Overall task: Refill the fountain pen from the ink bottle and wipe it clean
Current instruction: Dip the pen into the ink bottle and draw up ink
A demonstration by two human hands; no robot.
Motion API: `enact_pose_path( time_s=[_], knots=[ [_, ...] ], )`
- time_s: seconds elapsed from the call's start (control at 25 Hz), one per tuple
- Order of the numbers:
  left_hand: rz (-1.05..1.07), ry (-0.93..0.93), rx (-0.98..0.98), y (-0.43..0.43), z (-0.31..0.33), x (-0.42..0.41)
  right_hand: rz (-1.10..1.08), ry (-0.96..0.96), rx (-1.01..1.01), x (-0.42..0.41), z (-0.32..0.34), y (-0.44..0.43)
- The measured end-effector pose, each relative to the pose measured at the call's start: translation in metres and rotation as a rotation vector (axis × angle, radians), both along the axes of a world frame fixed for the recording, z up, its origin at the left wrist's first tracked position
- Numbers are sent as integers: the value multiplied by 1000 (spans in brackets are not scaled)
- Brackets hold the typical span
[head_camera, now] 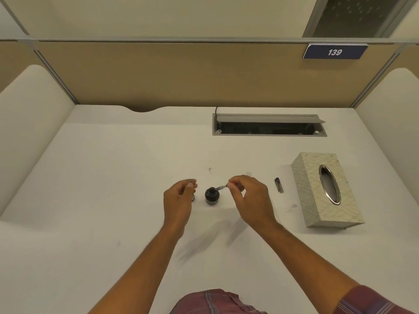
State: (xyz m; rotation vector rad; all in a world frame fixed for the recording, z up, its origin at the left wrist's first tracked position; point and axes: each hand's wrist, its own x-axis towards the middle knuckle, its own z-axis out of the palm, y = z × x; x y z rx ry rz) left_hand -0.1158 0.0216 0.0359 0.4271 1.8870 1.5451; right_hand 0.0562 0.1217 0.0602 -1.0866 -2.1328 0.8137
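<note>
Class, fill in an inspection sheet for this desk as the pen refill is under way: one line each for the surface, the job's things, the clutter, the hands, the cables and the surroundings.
Surface: white desk, a few faint marks near the middle.
Job's things: open ink bottle upright at centre; pen part angled down to its mouth; small round object, probably the bottle cap, by the left hand; tissue box to the right; dark pen piece lying beside the box.
Clutter: nothing seen.
Hands: right hand pinches the pen part; left hand curled beside the bottle, whether it grips anything is unclear.
Cables: one thin black cable at the open cable tray.
Surroundings: tan cubicle partition, sign reading 139.
</note>
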Motion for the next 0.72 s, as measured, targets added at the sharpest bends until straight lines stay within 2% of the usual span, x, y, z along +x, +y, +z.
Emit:
enact_pose_path(
  time_s=[0.2, 0.32, 0.56, 0.72],
  knots=[
    [-308, 202, -71, 11, -10, -8, 105, -156, 4, -17, -3, 10],
    [-459, 278, -68, 17, -20, -11, 164, -325, 44, -29, 3, 19],
    [-564, 265, -70, 32, -37, -21, 269, -576, 117, -51, 22, 42],
    [-580, 250, -70, 38, -39, -20, 298, -627, 174, -57, 24, 48]
  ],
)
